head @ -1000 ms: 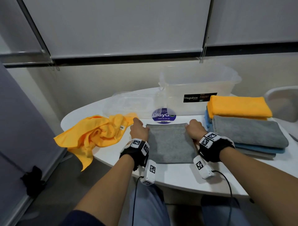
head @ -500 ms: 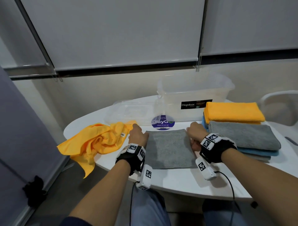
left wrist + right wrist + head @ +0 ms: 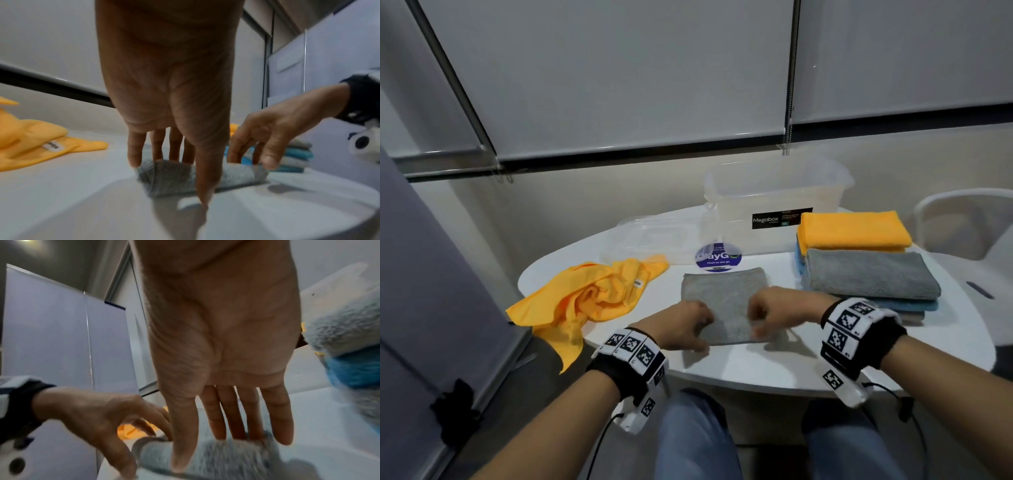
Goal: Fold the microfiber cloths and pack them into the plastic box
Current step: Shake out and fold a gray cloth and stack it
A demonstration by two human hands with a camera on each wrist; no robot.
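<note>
On the white round tabletop (image 3: 774, 363), the folded grey microfiber cloth (image 3: 726, 294) lies in front of the clear plastic box (image 3: 774, 195). The left hand (image 3: 681, 329) and right hand (image 3: 777, 311) each pinch the cloth's near edge, thumb under, fingers on top, in a narrow grip. A crumpled yellow cloth (image 3: 585, 294) lies to the left, and a stack of folded cloths (image 3: 866, 270) to the right.

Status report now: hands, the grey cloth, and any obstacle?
Left hand and right hand both grip near edge of grey cloth. Cloth folded, flat on table. Plastic box open behind. No obstacle.
</note>
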